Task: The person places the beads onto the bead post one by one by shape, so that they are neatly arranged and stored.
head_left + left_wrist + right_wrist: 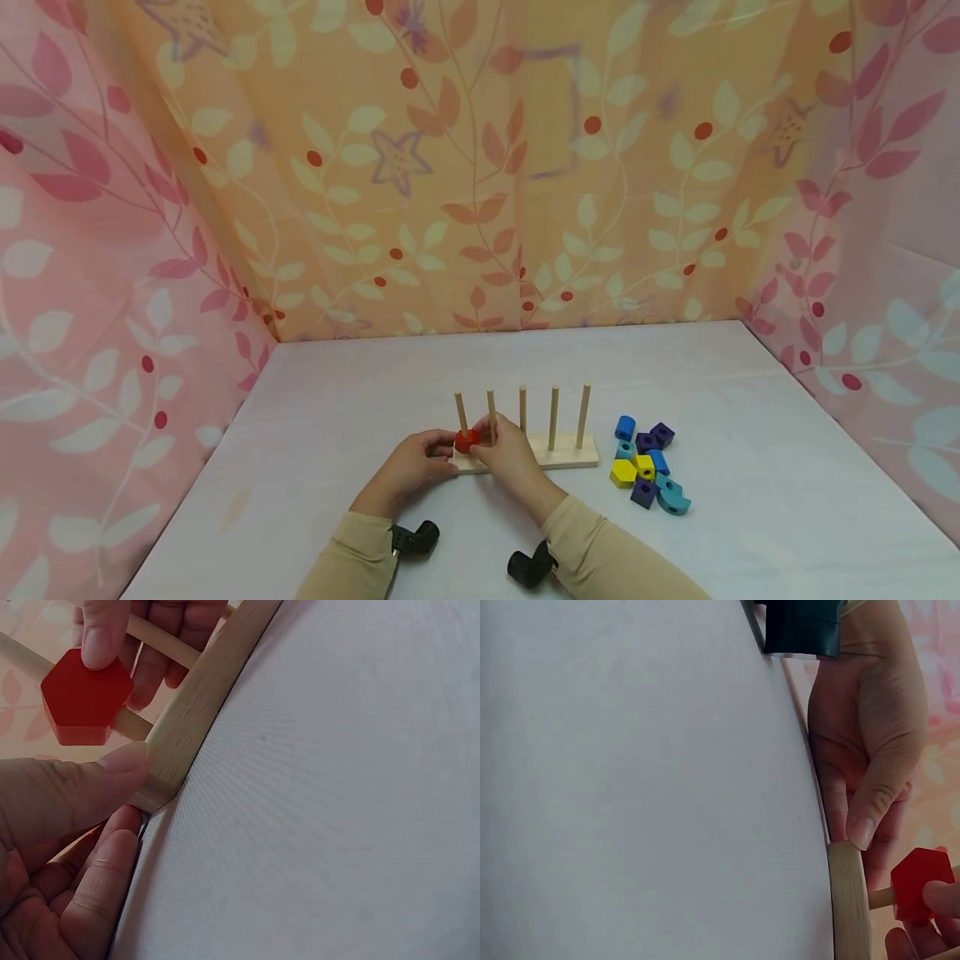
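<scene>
A wooden pegboard (pixel 573 452) with several upright pegs stands on the table. My right hand (pixel 513 457) pinches a red hexagonal bead (pixel 84 697) between thumb and fingers. The leftmost peg (pixel 461 410) runs through this bead, which sits a little above the base in both wrist views. At the board's left end, my left hand (pixel 411 467) grips the corner of the base (pixel 169 761), thumb on the near edge and fingers curled behind. My right hand partly hides the second and third pegs and the base beneath them in the head view.
Right of the board lies a loose group of beads: yellow ones such as a hexagon (pixel 623 474), purple cubes (pixel 643 492), blue cylinders (pixel 626 427) and a light-blue half-round (pixel 673 502). White cloth covers the table (pixel 337 392); patterned curtains (pixel 480 167) enclose its back and sides.
</scene>
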`<control>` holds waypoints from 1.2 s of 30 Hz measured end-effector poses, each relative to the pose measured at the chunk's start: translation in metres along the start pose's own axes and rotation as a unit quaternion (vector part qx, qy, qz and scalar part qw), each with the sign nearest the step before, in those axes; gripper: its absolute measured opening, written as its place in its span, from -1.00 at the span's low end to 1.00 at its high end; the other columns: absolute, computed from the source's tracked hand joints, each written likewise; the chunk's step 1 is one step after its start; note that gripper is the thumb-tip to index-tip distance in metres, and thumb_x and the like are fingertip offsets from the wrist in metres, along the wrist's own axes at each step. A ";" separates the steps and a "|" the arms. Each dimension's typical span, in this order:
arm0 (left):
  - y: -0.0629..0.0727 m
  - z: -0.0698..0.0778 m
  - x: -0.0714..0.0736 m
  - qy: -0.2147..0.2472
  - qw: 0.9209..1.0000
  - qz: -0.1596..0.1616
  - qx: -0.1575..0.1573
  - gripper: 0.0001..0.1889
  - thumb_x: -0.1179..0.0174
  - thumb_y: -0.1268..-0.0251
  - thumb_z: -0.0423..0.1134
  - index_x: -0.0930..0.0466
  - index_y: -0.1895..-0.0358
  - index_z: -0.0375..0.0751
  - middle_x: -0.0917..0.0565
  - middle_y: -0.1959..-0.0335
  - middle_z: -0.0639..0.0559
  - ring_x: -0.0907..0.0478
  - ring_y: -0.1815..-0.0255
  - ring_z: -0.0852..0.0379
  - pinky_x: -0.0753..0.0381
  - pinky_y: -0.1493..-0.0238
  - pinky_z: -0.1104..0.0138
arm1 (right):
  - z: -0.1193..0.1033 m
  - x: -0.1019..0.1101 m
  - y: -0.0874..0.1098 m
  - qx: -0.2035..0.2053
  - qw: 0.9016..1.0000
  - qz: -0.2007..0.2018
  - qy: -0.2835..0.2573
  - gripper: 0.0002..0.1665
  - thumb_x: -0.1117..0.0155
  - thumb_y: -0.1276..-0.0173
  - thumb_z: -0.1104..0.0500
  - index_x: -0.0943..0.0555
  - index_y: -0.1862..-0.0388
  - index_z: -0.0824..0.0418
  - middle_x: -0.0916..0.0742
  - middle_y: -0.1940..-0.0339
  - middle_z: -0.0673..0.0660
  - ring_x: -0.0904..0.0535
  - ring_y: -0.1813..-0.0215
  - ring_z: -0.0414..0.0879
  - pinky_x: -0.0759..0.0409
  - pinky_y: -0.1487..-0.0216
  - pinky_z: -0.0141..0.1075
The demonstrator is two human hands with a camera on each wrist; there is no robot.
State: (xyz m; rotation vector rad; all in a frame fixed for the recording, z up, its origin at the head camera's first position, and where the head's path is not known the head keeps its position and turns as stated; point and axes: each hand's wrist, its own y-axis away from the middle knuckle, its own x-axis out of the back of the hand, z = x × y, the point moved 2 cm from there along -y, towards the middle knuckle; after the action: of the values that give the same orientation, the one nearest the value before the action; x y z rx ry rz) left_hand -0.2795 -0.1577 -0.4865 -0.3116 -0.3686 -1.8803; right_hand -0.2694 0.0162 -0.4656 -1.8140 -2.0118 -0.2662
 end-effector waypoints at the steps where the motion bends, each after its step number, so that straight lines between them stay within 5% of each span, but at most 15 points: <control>1: 0.000 0.000 0.000 0.001 1.000 0.000 -0.001 -0.49 -0.39 0.09 -0.34 -0.52 -0.05 -0.25 -0.63 0.16 -0.03 -0.54 0.12 0.09 -0.50 0.14 0.30 | 0.000 0.000 0.000 0.001 1.000 0.002 0.002 -0.75 -0.34 -0.06 0.36 -0.49 0.29 0.21 -0.64 0.33 0.06 -0.54 0.23 -0.10 -0.50 0.14 -0.23; 21: 0.002 -0.004 0.001 -0.020 1.000 0.016 0.013 -0.49 -0.39 0.09 -0.32 -0.53 -0.04 -0.20 -0.61 0.15 0.01 -0.51 0.11 0.11 -0.49 0.09 0.23 | 0.000 -0.004 0.002 0.020 0.999 0.010 0.025 -0.69 -0.31 0.02 0.44 -0.47 0.28 0.25 -0.65 0.34 0.08 -0.57 0.22 -0.05 -0.50 0.17 -0.24; 36: -0.001 -0.003 -0.001 -0.050 0.998 0.017 0.019 -0.48 -0.41 0.09 -0.24 -0.53 -0.05 -0.15 -0.61 0.18 0.05 -0.51 0.12 0.12 -0.50 0.08 0.22 | -0.014 0.027 0.018 0.047 0.996 -0.059 0.039 -0.33 -0.31 -0.14 0.25 -0.33 -0.24 0.31 -0.59 -0.07 0.26 -0.49 -0.10 0.17 -0.44 -0.07 -0.03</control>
State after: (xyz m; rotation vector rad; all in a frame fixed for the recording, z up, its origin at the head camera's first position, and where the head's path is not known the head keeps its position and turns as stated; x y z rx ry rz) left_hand -0.2804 -0.1579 -0.4892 -0.3851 -0.4646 -1.8270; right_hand -0.2513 0.0373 -0.4444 -1.6074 -2.0453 -0.2684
